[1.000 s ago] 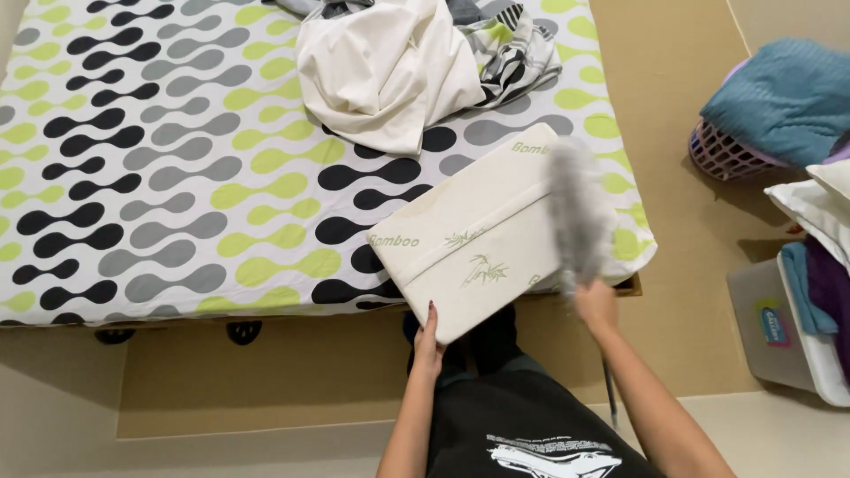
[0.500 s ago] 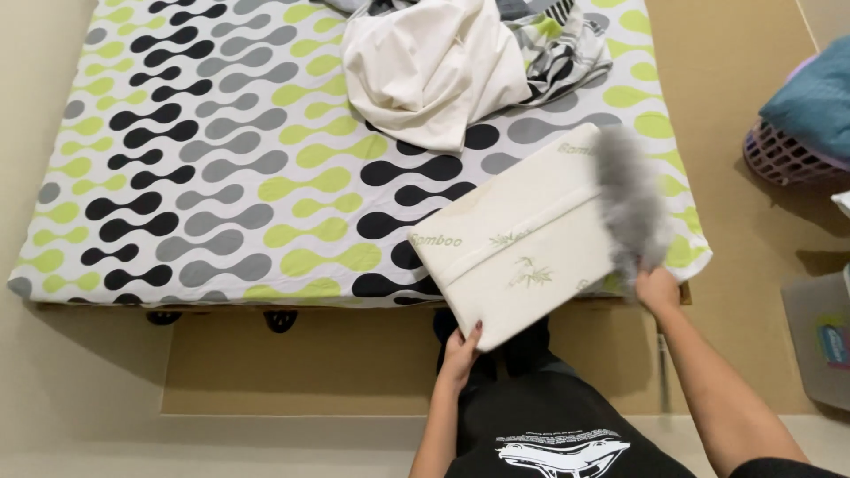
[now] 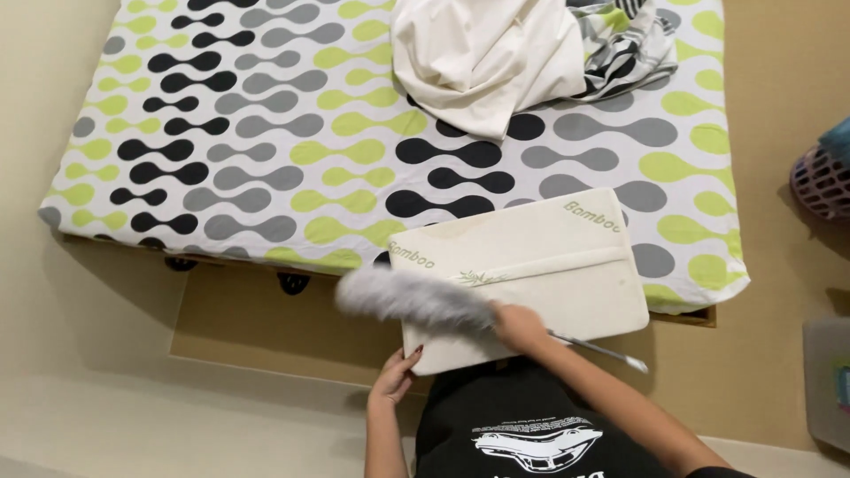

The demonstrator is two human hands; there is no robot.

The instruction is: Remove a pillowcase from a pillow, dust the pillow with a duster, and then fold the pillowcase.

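A cream foam pillow (image 3: 540,265) lies at the near edge of a bed with a black, grey and green patterned sheet (image 3: 266,150). My right hand (image 3: 520,326) grips a fluffy grey duster (image 3: 412,299) by its handle, the head sweeping over the pillow's near left corner. The duster's thin metal handle (image 3: 602,350) sticks out to the right behind the hand. My left hand (image 3: 396,379) rests at the pillow's near left corner, fingers against its edge.
Crumpled white and striped linen (image 3: 496,53) is heaped at the far side of the bed. A pink laundry basket (image 3: 823,181) stands at the right edge, a grey bin (image 3: 828,381) lower right. Tan floor surrounds the bed.
My right hand has swung the duster from the pillow's right end across to its near left corner. The view shifted, and the left hand stays at the pillow's near edge.
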